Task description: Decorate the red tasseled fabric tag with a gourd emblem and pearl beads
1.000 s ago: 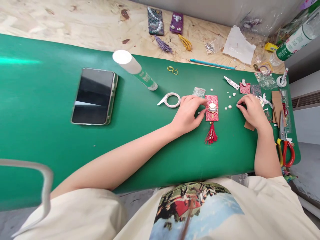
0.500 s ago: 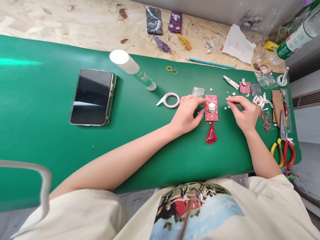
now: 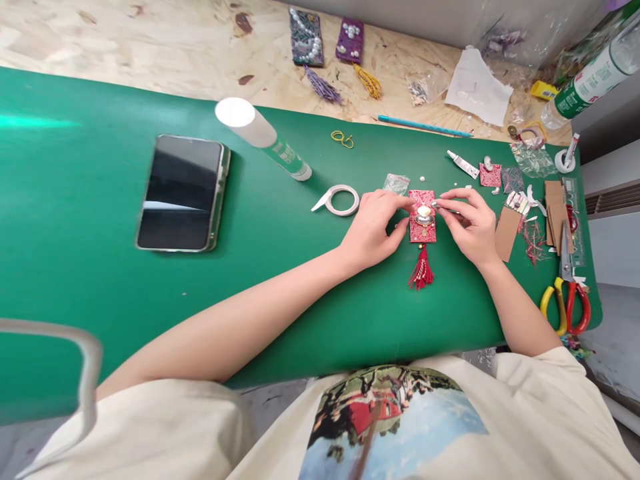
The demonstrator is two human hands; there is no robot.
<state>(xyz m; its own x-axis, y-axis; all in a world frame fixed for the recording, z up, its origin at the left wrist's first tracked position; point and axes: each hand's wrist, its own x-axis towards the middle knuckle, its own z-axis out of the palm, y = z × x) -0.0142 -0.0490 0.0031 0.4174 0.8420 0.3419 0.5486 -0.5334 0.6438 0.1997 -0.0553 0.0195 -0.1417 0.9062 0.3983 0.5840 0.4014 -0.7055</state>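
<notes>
A red patterned rectangle (image 3: 415, 233) with pearly and metallic ornaments lies flat on the green mat, its red tassel (image 3: 422, 268) pointing toward me. My left hand (image 3: 375, 227) rests at its left edge, thumb and index finger apart, the index fingertip touching the upper left side, with nothing held. Just off the right edge, my right hand (image 3: 470, 223) pinches a small shiny bead (image 3: 435, 205) between thumb and fingertips. A small clear bag (image 3: 397, 183) lies behind my left hand.
A phone (image 3: 181, 193), a standing white-and-green bottle (image 3: 265, 137) and a tape roll (image 3: 343, 200) are to the left. Scissors (image 3: 565, 267), cardboard strips (image 3: 508, 233) and scraps are at the right. A blue pencil (image 3: 425, 126) lies behind.
My right hand has moved left to the edge of the red rectangle, and a bead now shows in its pinch. Cardboard it had covered is visible. My left hand has stayed put.
</notes>
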